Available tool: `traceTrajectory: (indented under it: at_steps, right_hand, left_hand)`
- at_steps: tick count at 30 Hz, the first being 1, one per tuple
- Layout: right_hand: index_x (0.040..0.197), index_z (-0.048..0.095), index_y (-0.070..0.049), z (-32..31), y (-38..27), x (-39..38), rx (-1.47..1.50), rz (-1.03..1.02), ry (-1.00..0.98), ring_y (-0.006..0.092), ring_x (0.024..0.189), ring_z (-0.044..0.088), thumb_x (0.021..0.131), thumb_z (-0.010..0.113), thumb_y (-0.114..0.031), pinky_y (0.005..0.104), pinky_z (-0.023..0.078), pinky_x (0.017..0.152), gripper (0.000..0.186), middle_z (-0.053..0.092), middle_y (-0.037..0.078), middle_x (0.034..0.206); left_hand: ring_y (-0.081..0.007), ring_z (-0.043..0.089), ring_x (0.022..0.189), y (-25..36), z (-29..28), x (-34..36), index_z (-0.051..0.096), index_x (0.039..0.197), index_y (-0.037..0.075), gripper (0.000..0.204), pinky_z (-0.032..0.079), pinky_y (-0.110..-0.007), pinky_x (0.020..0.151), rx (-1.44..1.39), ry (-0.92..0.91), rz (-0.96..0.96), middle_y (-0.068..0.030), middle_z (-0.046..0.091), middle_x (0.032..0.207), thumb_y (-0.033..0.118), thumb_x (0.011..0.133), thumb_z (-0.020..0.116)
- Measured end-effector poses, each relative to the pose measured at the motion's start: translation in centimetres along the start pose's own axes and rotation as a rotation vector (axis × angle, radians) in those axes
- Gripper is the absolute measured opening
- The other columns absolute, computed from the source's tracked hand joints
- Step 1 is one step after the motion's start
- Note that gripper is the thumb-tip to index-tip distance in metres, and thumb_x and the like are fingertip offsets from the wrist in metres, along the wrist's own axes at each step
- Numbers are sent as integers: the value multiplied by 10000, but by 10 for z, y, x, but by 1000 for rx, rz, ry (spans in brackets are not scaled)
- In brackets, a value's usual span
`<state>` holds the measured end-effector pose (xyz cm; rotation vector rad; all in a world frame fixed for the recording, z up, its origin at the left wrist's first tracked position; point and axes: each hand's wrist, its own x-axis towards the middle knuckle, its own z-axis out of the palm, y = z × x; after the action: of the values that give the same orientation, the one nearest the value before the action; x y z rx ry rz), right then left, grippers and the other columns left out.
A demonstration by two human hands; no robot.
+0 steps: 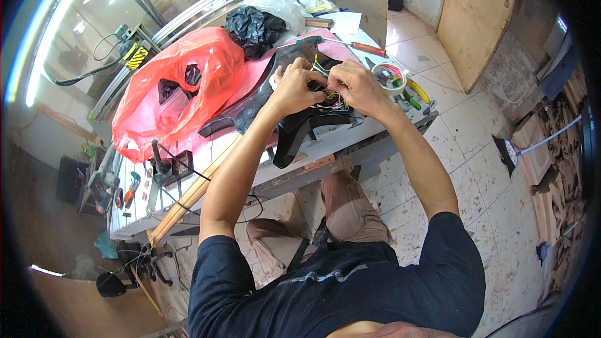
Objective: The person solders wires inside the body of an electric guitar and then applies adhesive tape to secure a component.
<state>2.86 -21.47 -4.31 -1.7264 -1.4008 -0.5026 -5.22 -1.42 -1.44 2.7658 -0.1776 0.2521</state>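
Observation:
Both hands work close together over a black plastic device (294, 141) with exposed thin coloured wires (335, 105) on the bench. My left hand (297, 87) is closed, its fingers curled among the wires, and what it grips is too small to make out. Beside it my right hand (350, 87) is closed in a pinch at the wires, its fingertips hidden. A roll of white tape (395, 87), yellow-and-green pliers (417, 91) and a red-handled screwdriver (367, 48) lie to the right. A pink sheet (250, 87) lies underneath.
A red plastic bag (144, 106), black plastic bag (250, 28) and clear bag (282, 6) crowd the back and left of the bench (122, 200). A cable (181, 203) and wooden strip (169, 225) cross the left front. A door panel (482, 19) and broom (551, 134) stand right.

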Motion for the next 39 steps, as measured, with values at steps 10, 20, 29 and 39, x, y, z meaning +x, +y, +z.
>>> traceTrajectory:
  at_steps: [10,20,29,39]
  right_hand:
    - [826,576,-49,0,-1,1,-22,-2,5,309,870,654,829,691,20,446,517,752,134,637,107,804]
    - [820,574,-44,-2,-4,3,-25,-3,3,308,850,651,829,680,27,448,511,736,128,630,109,788]
    - [831,581,-39,-1,-2,3,-2,50,-7,319,851,655,835,684,13,444,511,736,116,633,130,805]
    - [874,708,-47,2,-5,5,-123,130,-93,316,972,643,832,766,-161,455,489,912,134,693,116,911]
  left_hand:
    - [-324,523,1293,-1,1,1,797,1056,183,366,190,-669,1176,-14,5,-12,-126,577,1263,331,725,847]
    - [-309,535,1266,-1,1,-1,804,1022,175,313,228,-635,1162,-12,39,4,-117,587,1245,327,750,841]
    - [-317,583,1181,-1,-3,-1,821,994,152,232,372,-467,1070,-26,43,7,-123,627,1201,299,816,807]
    - [-359,620,1121,-5,1,-3,830,982,122,169,480,-441,973,-57,129,54,-165,648,1168,197,832,810]
